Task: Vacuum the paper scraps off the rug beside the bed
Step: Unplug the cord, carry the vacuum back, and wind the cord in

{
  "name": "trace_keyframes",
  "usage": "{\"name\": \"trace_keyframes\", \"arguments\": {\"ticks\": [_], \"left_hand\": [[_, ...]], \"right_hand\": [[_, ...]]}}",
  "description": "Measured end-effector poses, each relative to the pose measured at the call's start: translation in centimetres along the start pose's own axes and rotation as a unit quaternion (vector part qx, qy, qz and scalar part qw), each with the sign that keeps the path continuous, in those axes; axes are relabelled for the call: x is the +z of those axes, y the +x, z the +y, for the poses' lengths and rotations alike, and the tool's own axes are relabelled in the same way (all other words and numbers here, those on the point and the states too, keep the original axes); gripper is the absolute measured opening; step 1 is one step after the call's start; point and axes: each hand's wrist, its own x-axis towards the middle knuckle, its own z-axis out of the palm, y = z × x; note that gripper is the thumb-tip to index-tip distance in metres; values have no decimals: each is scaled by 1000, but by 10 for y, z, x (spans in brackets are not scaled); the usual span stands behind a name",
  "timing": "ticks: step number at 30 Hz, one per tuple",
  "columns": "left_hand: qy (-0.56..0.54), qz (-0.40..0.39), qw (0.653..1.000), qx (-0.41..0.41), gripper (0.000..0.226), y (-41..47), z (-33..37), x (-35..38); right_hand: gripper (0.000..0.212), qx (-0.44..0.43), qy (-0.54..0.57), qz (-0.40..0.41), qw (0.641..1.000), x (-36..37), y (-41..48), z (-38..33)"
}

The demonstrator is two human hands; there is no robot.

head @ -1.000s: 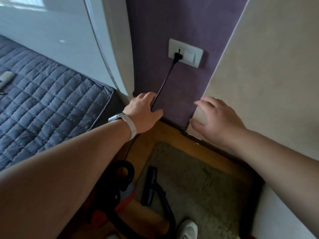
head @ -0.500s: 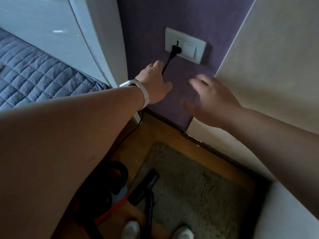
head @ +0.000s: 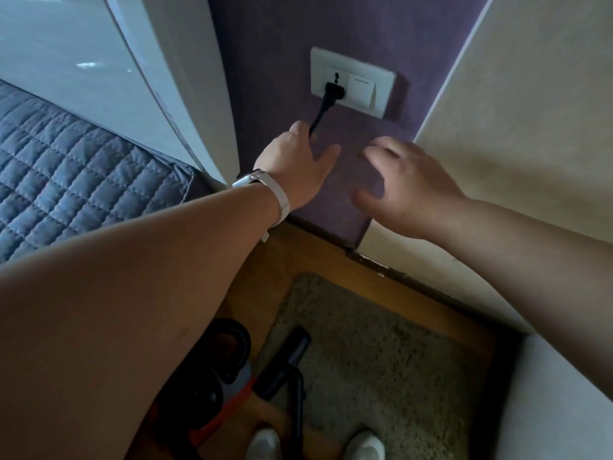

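The vacuum's black plug sits in a white wall socket on the purple wall. Its black cord runs down into my left hand, which grips it just below the plug. My right hand hovers beside it with fingers spread, holding nothing. Below lies the beige shaggy rug. The black vacuum nozzle and tube rest on its left edge. The red and black vacuum body stands on the wooden floor, partly hidden by my left arm. No paper scraps show.
The bed with a grey quilted cover is at the left, against a white panel. A beige wall closes the right side. My two white shoes stand at the rug's near edge.
My left hand slid up the cord from near the floor to just under the plug. My right hand lifted off the wall's corner and rose toward the socket.
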Motion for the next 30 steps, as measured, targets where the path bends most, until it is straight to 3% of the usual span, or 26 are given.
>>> {"name": "trace_keyframes", "arguments": {"ticks": [4,8,24,30], "left_hand": [[-18,38,999,29,34,-13,0,-2],[-18,-11,997,78,34,-62,-33,7],[-81,-27,996,1,23,-201,-114,-26],[-71,-74,994,-33,19,-259,-148,-36]], "right_hand": [[72,5,19,4,1000,2,-4,-8],[68,-10,38,13,999,8,-13,-15],[32,-177,109,-17,978,74,-62,-100],[20,-210,117,-46,970,107,-95,-140]]}}
